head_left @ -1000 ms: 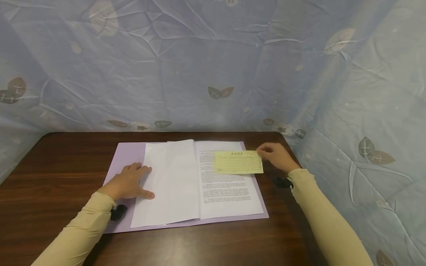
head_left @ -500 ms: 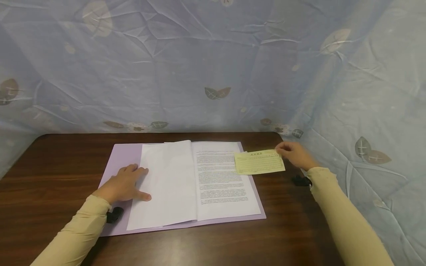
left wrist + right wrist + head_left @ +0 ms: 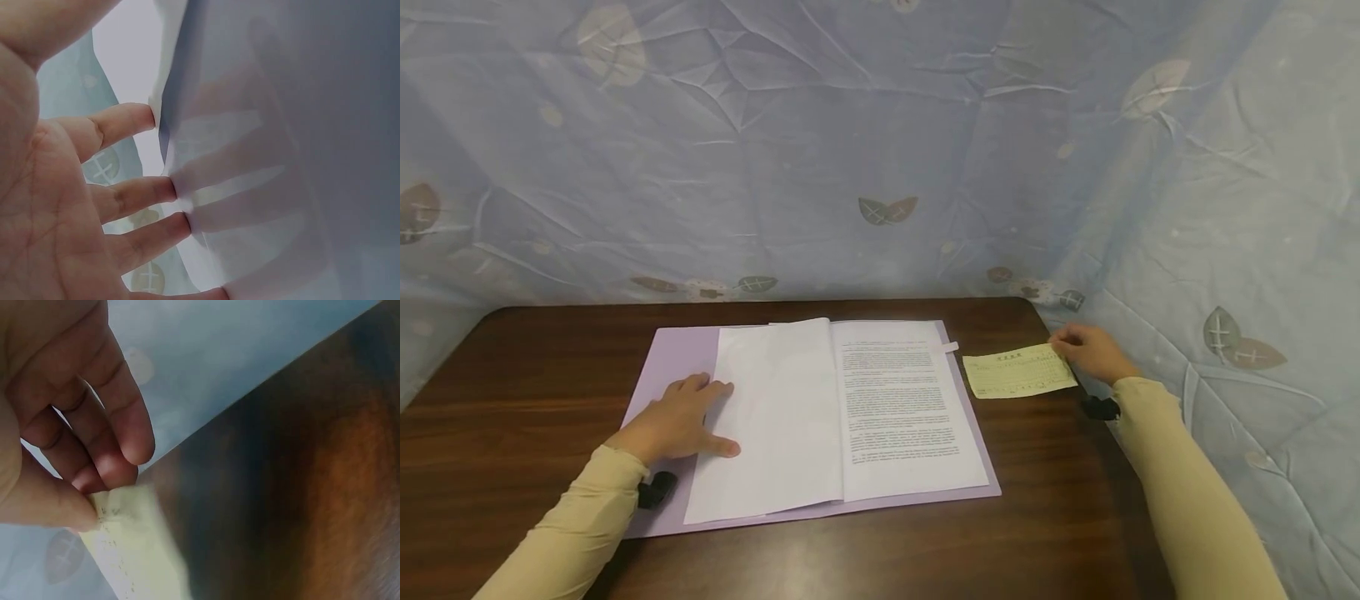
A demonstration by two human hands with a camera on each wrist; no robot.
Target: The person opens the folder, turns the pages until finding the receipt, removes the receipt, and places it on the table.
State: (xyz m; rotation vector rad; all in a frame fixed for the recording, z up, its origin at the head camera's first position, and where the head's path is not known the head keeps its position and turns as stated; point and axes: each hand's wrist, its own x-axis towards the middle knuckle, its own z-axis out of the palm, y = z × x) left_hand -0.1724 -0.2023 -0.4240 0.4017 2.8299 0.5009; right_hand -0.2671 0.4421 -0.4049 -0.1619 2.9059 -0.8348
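Note:
A purple folder lies spread on the table with white sheets inside. On its left half is a blank page; on the right half, a printed page. My left hand rests with spread fingers at the left edge of the blank page; in the left wrist view the fingertips touch the folder's sheet. My right hand pinches the top right corner of a yellow printed slip between thumb and fingers. The slip hangs just right of the folder, over the table. A small white tab sticks out from the printed page's right edge.
The dark wooden table has its far edge against a pale patterned cloth curtain, which also runs along the right side. Each wrist wears a small black camera.
My right hand has drawn the yellow slip rightward, off the printed page and past the folder's edge, uncovering the white tab. The left hand stays in place on the folder.

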